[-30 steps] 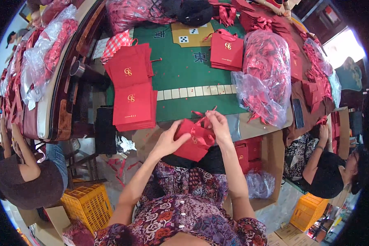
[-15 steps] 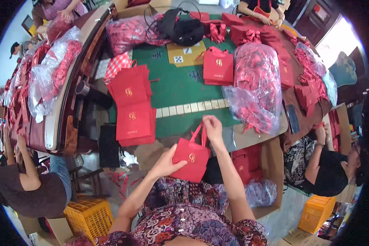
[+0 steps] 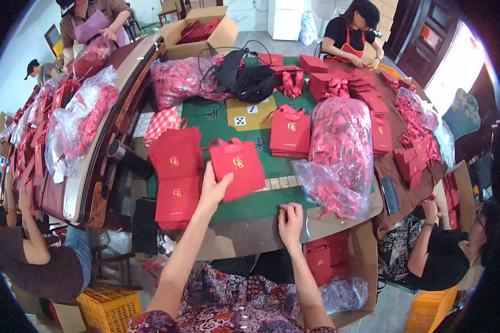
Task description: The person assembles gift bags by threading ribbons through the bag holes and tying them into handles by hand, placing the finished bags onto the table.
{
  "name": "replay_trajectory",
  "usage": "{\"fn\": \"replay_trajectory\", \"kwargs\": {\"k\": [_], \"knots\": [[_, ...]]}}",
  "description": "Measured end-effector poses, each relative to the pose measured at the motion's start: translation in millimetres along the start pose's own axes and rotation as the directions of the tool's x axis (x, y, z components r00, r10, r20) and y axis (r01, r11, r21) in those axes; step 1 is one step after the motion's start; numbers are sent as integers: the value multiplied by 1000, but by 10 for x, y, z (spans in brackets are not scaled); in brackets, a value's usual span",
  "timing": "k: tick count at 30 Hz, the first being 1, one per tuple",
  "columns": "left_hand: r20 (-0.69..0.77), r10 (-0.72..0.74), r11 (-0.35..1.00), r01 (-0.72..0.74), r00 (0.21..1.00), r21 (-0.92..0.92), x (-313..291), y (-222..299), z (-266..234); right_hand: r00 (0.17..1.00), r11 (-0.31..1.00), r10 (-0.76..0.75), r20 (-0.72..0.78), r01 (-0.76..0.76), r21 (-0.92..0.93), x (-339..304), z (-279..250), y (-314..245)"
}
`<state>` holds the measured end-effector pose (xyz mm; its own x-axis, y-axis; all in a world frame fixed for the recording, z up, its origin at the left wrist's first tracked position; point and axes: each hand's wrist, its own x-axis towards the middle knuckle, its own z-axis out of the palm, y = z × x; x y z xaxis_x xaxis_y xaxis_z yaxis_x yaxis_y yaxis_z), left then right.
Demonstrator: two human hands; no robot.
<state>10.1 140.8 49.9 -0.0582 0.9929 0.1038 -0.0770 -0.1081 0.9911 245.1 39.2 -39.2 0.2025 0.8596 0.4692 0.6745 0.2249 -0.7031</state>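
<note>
My left hand (image 3: 214, 186) grips a small red paper gift bag (image 3: 240, 169) with gold lettering by its lower left edge, thumb on the front. The bag is held above the green table, its ribbon handle at the top. My right hand (image 3: 290, 225) is at the near table edge, apart from the bag; its fingers are curled, with nothing visible in them. Just left of the held bag lie two overlapping piles of red gift bags, a back pile (image 3: 172, 152) and a front pile (image 3: 178, 205). Farther right stands another stack of red gift bags (image 3: 290, 133).
A bulging clear plastic sack of red ribbon-like material (image 3: 341, 155) lies on the right. A black bag (image 3: 244, 77) and another filled sack (image 3: 180, 83) are at the back. An open carton (image 3: 366, 266) stands below the table edge. Co-workers sit at both sides, one person (image 3: 353, 33) at the far end.
My left hand has carried the red gift bag forward from near my lap to over the table. My right hand has released its ribbon handle. The head view has tilted up.
</note>
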Motion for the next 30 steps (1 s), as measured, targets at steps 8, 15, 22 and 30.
{"fn": "replay_trajectory", "kwargs": {"k": [8,15,22,30], "knots": [[-160,204,954,-159,966,254,937,-32,444,997,993,77,-3,-77,93,-4,15,25],[-123,284,888,-212,951,408,1362,-13,903,997,992,74,-2,-73,103,28,-19,13],[-126,350,792,-221,928,570,1443,107,858,990,982,139,1,-138,131,9,-15,62],[373,461,95,-463,805,881,1493,-363,723,991,984,133,-2,-132,122,11,1,34]]}}
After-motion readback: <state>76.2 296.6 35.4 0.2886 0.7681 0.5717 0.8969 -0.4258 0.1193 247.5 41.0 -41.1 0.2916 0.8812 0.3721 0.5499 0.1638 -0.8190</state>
